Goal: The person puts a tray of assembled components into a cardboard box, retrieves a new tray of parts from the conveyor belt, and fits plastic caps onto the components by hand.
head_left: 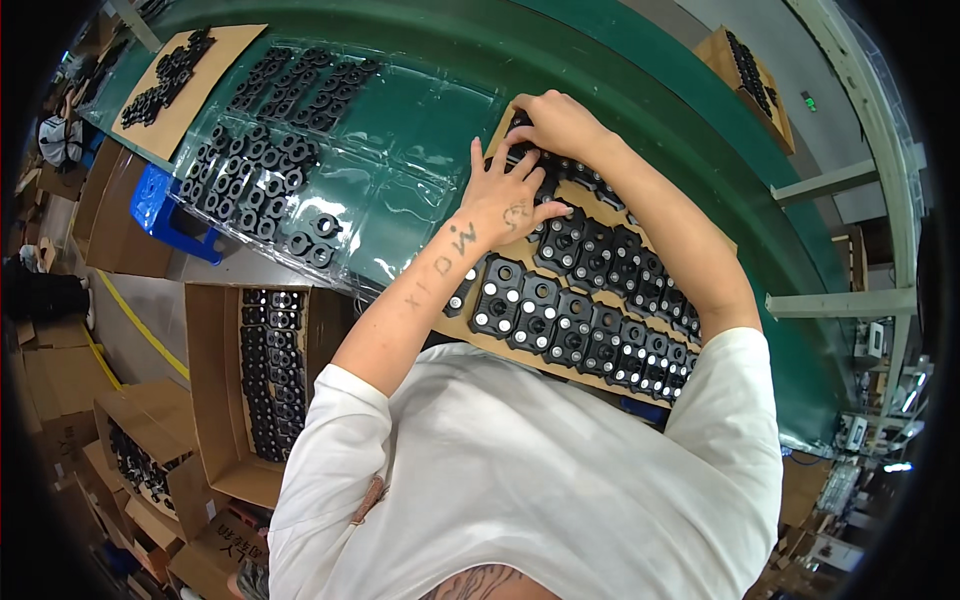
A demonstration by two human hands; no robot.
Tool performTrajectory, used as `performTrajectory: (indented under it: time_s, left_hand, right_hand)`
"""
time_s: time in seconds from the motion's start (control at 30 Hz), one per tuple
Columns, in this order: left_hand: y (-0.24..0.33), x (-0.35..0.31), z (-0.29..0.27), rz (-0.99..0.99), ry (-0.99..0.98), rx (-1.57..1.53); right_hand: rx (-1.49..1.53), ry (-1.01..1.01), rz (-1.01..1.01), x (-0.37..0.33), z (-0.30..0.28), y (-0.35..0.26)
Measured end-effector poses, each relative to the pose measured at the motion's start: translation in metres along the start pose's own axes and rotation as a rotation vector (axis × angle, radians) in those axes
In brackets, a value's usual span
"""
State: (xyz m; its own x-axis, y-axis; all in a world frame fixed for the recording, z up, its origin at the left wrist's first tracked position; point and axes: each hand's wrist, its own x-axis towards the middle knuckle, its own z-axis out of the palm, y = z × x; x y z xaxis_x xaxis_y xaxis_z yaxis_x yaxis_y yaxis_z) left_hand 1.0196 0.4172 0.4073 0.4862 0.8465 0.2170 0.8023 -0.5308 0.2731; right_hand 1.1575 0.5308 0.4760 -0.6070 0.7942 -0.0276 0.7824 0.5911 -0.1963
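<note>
A cardboard sheet (595, 203) lies on the bench in front of me, bearing rows of black plastic parts (565, 240) with round holes. The nearer rows (540, 318) carry shiny silver round pieces in their holes. At the sheet's far left corner, my right hand (562, 125) bends its fingers down around a black plastic part (520, 120); the fingertips are partly hidden. Just nearer, my left hand (507, 200) is spread, its fingertips touching the black parts beside the right hand and its thumb stretched to the right.
On plastic film left of the sheet lie several groups of black ring-shaped parts (262, 180). Farther left, another cardboard piece (215, 60) holds a dark pile. An open carton (220, 400) of black parts stands below the bench, near a blue plastic stool (165, 210). Metal posts (905, 240) rise at right.
</note>
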Motion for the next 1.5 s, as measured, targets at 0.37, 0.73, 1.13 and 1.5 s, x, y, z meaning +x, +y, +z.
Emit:
performTrajectory:
  time_s: [0.37,0.73,1.13,1.5]
  left_hand:
    - [-0.001,-0.001,-0.001,-0.039,0.015,-0.014]
    - [-0.009,0.003,-0.002,-0.046,0.011,-0.068]
    - [0.044,0.068,-0.002,0.108,0.073,0.126]
    - [0.080,0.083,0.000,-0.085,-0.164,0.052]
  right_hand:
    - [0.048,-0.138,0.200,-0.015,-0.009,-0.003]
    - [0.157,-0.092,0.336,-0.002,-0.029,-0.009]
    - [0.172,0.022,0.194,-0.029,-0.035,0.065]
    - [-0.348,-0.051,-0.121,-0.012,-0.019,0.099]
